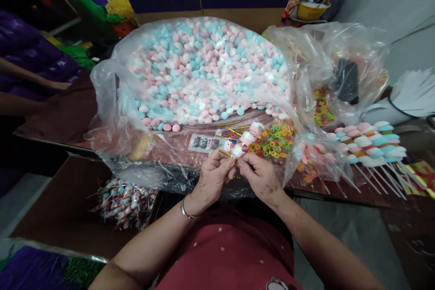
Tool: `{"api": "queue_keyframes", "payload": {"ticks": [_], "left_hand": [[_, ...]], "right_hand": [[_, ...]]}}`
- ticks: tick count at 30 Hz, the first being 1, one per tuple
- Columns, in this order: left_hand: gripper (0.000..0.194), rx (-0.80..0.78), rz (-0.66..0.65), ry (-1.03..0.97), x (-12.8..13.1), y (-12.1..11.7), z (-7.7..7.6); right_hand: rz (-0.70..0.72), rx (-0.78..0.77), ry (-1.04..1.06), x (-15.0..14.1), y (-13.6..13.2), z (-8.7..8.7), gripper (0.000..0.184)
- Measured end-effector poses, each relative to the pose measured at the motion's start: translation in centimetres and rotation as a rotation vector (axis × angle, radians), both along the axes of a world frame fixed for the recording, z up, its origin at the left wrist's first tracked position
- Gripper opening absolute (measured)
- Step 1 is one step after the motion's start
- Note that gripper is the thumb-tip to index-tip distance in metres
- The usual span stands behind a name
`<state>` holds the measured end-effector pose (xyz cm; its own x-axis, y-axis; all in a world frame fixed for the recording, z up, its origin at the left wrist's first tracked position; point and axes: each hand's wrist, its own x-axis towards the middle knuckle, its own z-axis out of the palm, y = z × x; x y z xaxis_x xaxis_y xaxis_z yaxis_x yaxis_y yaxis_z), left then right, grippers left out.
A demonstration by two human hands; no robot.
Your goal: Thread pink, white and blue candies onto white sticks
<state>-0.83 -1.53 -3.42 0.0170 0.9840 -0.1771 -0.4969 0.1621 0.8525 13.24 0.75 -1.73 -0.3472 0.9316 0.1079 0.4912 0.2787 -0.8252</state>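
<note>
Your left hand (213,176) and right hand (261,176) meet at the front edge of the table (176,145), fingertips pinched together on the near end of a marshmallow skewer (248,137). The skewer lies aslant above the fingertips, its far end to the right, just beside a loose pile of gummy rings (272,139) in green, yellow and orange. Its pieces are plump and rounded, white with pale pink; small coloured print shows over the far piece, and the near one is plain white. Glossy highlights suggest a clear wrapper; the stick itself cannot be made out. A gold twist tie (223,152) projects at your left fingertips, its other end hidden by the fingers. To the left of the skewer lies a printed label (204,142); beyond it, a large clear bag (112,72) holds pink, blue and white marshmallows (204,68). At far right, note the stacked marshmallow sticks (372,142), their white stems pointing towards you.
</note>
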Motion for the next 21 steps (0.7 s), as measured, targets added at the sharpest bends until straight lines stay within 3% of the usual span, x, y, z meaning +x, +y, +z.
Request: {"api": "queue_keyframes", "payload": {"ticks": [2, 6, 8, 11, 15, 18, 21], "left_hand": [[0.024, -0.006, 0.006, 0.022, 0.1, 0.1, 0.0], [0.023, -0.023, -0.015, 0.215, -0.4, 0.6, 0.3], [0.020, -0.021, -0.095, 0.343, -0.9, 1.0, 0.7], [0.012, -0.012, -0.337, 0.446, -1.6, 1.5, 1.9], [0.012, -0.108, -0.625, 0.404, -2.0, 1.8, 3.0], [0.013, -0.216, -0.665, 0.356, -2.0, 1.7, 3.0], [0.013, -0.240, -0.684, 0.390, -2.2, 1.6, 2.9]], "right_hand": [[0.009, 0.132, -0.077, -0.1, -0.2, -0.2, 0.021], [0.082, 0.598, -0.400, 0.1, -0.4, 0.0, 0.026], [0.177, 0.800, -0.519, 0.6, 0.0, 0.5, 0.026], [0.449, 1.005, -0.552, 1.7, 0.9, 1.9, 0.026], [0.733, 0.973, -0.604, 3.0, 1.8, 3.9, 0.023], [0.772, 0.924, -0.643, 3.3, 1.5, 4.5, 0.019], [0.774, 0.982, -0.621, 3.3, 1.1, 4.4, 0.018]]}}
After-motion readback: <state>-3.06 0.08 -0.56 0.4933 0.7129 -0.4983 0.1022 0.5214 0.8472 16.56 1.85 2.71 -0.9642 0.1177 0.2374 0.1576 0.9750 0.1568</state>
